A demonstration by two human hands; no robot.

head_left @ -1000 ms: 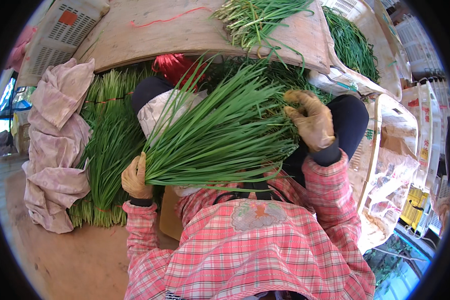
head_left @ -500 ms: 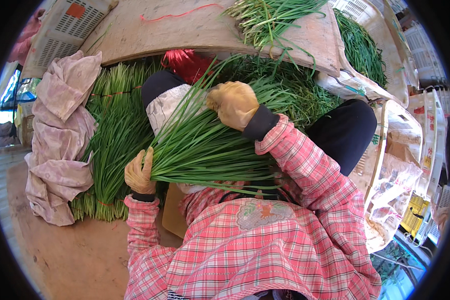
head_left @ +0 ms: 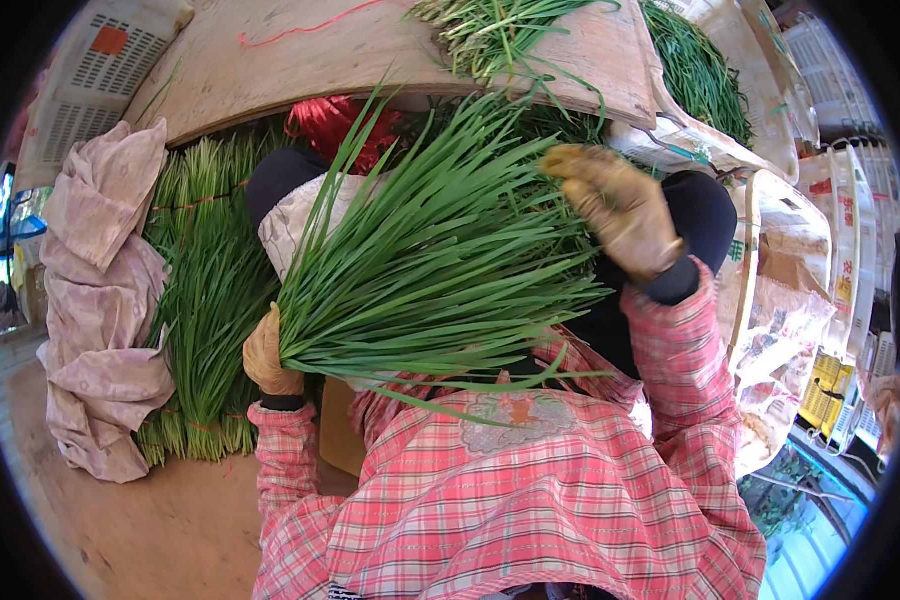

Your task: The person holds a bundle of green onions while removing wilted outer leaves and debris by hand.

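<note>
The left hand [head_left: 273,355] is gripping a leafy green bunch [head_left: 430,270], seemingly unbanded, that is fanning between the hands, the right hand [head_left: 618,212] is hovering open near its tips, and banded bundles [head_left: 205,300] are lying seemingly finished at left

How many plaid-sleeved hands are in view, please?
2: the left hand grips the green bunch at its base; the right hand is near the bunch's tips. The left is partly hidden.

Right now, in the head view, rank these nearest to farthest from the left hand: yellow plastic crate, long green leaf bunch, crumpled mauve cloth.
1. Long green leaf bunch: in the left hand's grip.
2. Crumpled mauve cloth: to the left.
3. Yellow plastic crate: far right.
</note>
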